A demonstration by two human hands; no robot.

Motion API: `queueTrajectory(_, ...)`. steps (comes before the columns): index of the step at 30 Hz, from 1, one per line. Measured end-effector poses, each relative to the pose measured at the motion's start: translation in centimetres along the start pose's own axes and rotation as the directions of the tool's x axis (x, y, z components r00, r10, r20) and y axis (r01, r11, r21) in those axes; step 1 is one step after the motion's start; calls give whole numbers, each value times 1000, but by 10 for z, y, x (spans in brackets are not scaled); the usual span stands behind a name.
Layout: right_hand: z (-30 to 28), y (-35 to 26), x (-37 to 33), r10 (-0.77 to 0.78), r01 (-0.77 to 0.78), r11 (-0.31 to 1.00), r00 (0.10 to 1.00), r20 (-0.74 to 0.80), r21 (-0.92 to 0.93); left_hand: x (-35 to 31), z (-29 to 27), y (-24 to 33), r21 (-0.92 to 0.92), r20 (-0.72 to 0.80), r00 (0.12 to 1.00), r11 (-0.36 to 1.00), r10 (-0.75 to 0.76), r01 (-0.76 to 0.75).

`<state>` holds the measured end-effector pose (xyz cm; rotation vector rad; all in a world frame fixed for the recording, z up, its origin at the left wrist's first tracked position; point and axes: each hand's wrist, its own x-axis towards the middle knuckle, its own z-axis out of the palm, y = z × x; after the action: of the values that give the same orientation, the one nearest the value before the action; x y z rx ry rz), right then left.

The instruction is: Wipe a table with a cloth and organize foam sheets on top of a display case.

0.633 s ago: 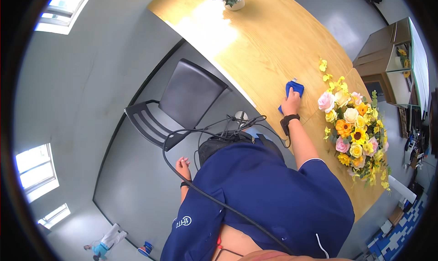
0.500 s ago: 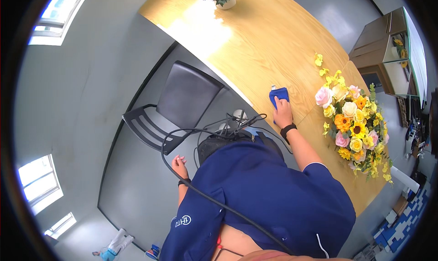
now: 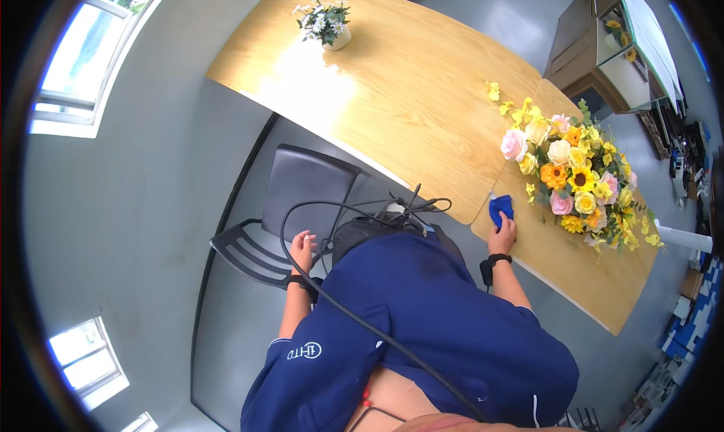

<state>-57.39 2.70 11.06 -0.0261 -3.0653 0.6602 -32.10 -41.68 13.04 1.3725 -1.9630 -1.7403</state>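
Note:
My right hand (image 3: 502, 237) is on a small blue cloth (image 3: 501, 209) with a white tag, its fingers pressed on the fabric. The cloth lies at the near edge of the wooden table (image 3: 422, 122), just right of the seam between two tabletop sections and left of a large flower arrangement (image 3: 581, 179). Off the table, my left hand (image 3: 303, 249) hangs in the air beside the black chair (image 3: 311, 183). Its fingers are loosely apart and hold nothing. Both wrists wear black bands.
A small white pot of daisies (image 3: 336, 38) stands at the table's far left, near a bright patch of sunlight. Black cables (image 3: 411, 209) loop in front of my body. A glass-topped cabinet (image 3: 596, 55) stands beyond the table at the far right.
My right hand has drawn the cloth nearer and across the seam, to the table's front edge. My left hand has risen slightly, and the whole view has shifted.

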Motion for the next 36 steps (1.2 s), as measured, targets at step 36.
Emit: queueTrajectory(36,40,-127,34,78,-60,992,983,169,-108,-41,-94,-126,-20,-601,729,918,-327,396)
